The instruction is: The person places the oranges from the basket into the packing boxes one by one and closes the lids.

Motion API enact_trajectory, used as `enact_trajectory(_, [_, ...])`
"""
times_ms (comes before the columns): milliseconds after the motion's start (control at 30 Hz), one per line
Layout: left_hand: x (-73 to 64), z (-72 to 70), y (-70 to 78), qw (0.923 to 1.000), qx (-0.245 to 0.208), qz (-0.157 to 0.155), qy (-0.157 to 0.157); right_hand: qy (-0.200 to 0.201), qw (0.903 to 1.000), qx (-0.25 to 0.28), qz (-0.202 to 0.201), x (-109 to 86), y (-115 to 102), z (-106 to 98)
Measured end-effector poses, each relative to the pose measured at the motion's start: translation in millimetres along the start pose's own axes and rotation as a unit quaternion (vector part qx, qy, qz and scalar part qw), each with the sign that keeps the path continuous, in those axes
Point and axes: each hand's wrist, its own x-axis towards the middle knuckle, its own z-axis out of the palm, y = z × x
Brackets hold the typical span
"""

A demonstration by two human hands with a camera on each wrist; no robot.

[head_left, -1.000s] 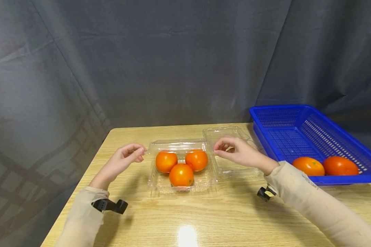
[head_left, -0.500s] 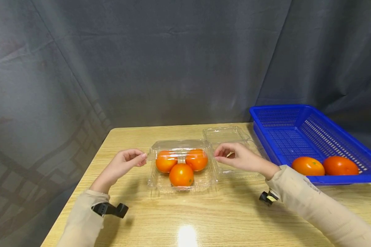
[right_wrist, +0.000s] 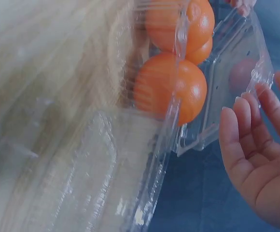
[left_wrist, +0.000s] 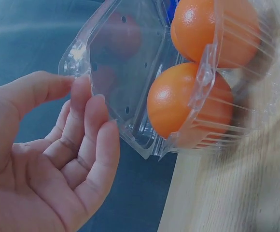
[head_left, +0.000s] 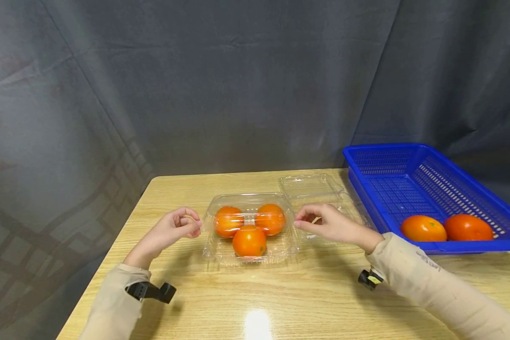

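Observation:
A clear plastic clamshell box [head_left: 221, 257] stands on the table with three oranges [head_left: 249, 241] in its base. Its hinged lid [left_wrist: 125, 63] is tilted part-way over the fruit. My left hand [head_left: 172, 229] pinches the lid's left front corner between thumb and index finger, the other fingers loosely bent beside it. At the opposite corner, my right hand [head_left: 329, 222] pinches the lid the same way; its thumb and index finger [right_wrist: 270, 99] meet at the corner tab in the right wrist view. The oranges show through the lid.
A second clear clamshell box [head_left: 308, 184] lies open behind my right hand, partly hidden by it. To the right stands a blue plastic basket [head_left: 352, 177] with two more oranges [head_left: 423, 228] at its near end. A grey curtain [head_left: 246, 94] hangs behind the table.
Both hands have come slightly down and nearer with the lid, swinging it further over the oranges. The box base, the fruit and the basket stay where they were.

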Motion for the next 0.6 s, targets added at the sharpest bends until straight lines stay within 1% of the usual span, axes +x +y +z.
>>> enact_trajectory(200, [-1.1, 0.1, -1.3, 0.9996, 0.011, 0.001, -0.025, 0.016, 0.9996, -0.018, 0.018, -2.6, -0.3, 8.8])
enact_trajectory(500, [-2.2, 0.6, -5.3, 0.998, 0.025, -0.004, -0.057, 0.023, 0.9987, -0.008, 0.046, -6.4, 0.2, 17.2])
enact_trajectory(600, [-2.3, 1.7, -7.3, 0.9969, 0.032, 0.0, -0.073, 0.023, 0.9983, -0.009, 0.053, -7.2, 0.0, 19.3])
